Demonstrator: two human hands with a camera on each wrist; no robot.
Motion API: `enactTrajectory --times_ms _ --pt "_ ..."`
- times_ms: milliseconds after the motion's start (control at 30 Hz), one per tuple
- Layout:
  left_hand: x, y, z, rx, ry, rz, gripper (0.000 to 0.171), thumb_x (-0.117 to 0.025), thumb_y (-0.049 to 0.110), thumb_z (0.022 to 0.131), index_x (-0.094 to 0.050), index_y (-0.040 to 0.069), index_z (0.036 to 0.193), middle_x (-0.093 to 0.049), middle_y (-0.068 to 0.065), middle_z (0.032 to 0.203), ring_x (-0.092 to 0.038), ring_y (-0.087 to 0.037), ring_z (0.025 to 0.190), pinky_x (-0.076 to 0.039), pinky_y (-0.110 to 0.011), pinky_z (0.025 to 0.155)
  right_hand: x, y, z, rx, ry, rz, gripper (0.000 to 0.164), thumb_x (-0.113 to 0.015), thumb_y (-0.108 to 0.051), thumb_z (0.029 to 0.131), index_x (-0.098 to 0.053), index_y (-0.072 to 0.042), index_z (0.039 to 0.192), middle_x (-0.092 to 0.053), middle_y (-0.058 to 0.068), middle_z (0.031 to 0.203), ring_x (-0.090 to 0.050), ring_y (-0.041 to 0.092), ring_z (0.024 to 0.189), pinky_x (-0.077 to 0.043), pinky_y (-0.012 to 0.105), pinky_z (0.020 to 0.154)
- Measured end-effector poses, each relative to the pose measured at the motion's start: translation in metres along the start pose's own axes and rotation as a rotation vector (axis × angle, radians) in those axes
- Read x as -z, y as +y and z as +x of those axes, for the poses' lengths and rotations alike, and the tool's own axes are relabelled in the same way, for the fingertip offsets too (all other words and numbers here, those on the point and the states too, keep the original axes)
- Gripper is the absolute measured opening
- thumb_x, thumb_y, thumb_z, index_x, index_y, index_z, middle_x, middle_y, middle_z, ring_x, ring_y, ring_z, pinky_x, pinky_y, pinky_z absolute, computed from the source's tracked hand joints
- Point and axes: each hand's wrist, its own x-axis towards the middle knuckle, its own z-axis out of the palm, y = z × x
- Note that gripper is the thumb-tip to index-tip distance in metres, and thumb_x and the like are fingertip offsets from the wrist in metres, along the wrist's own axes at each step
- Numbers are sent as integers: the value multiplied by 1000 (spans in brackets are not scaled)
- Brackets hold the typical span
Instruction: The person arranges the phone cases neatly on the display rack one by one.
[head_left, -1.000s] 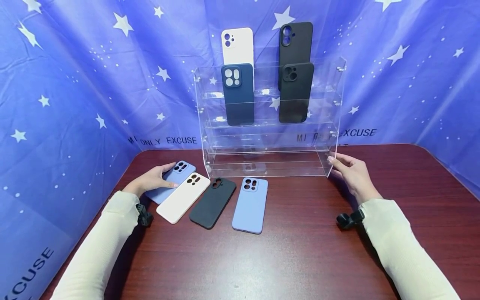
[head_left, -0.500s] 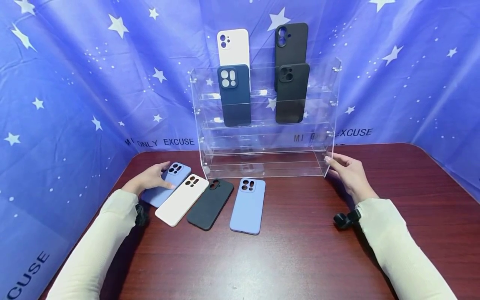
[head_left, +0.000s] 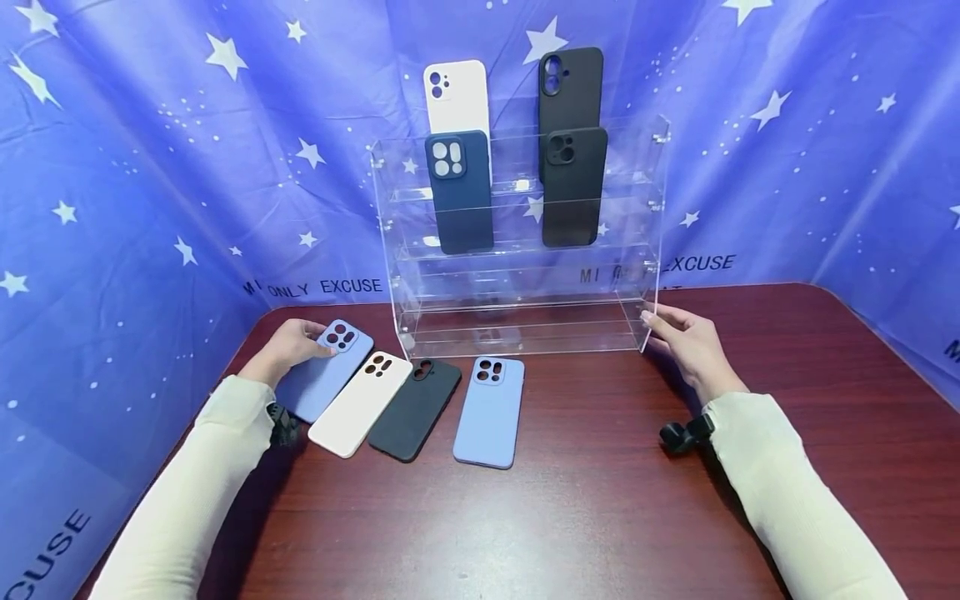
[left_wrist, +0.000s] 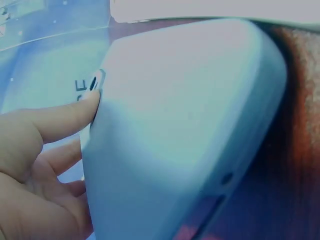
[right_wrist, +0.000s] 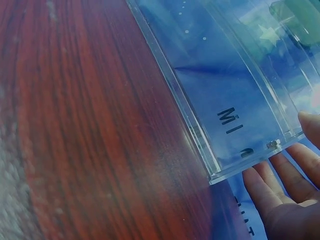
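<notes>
At the left of the table, my left hand point(head_left: 288, 346) grips a light blue phone case point(head_left: 330, 375) by its camera end. In the left wrist view the thumb presses the near face of this case point(left_wrist: 175, 110) beside the cutout, with fingers behind it; its camera end looks tilted up. My right hand point(head_left: 693, 346) pinches the right side panel of a clear acrylic display stand point(head_left: 525, 340), thumb on one face and fingers on the other. A cream case point(head_left: 360, 404), a black case point(head_left: 416, 412) and another light blue case point(head_left: 489, 417) lie to the right of the held one.
On the stand's upper tiers lean a white case point(head_left: 457, 96), a dark blue case point(head_left: 465, 204), a black case point(head_left: 581, 87) and a second black case point(head_left: 576, 196). Blue star-printed curtain point(head_left: 300, 208) encloses the dark red wooden table point(head_left: 585, 483) at back and sides.
My left hand has slid up to the camera end of the light blue case, and that end has risen slightly. My right hand keeps its pinch on the stand. The head view has shifted a little.
</notes>
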Motion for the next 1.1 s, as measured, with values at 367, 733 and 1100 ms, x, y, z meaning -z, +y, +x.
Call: enactTrajectory --times_ms 367,733,1100 --pt "16 12 -10 -70 -66 -21 47 -65 7 85 -51 -12 125 -63 -8 90 -50 -13 78 -43 -26 70 -2 0 -3 1 -2 41 14 -66 -5 87 -71 -16 93 -70 -9 91 -64 2 84 -55 21 75" --pt "32 36 -36 -240 -26 -37 41 -67 6 85 -54 -15 119 -63 2 78 -52 -3 67 -44 -20 60 -4 -2 -2 -3 8 23 14 -66 -7 88 -72 -19 91 -70 -10 91 -64 1 84 -55 20 75" --pt "36 70 -62 -386 27 -71 39 -67 7 87 -57 -9 120 -70 -17 93 -58 3 72 -47 -15 63 -3 -2 -4 -13 11 8 13 -66 -8 88 -72 -17 95 -69 -14 91 -62 -1 84 -55 19 75"
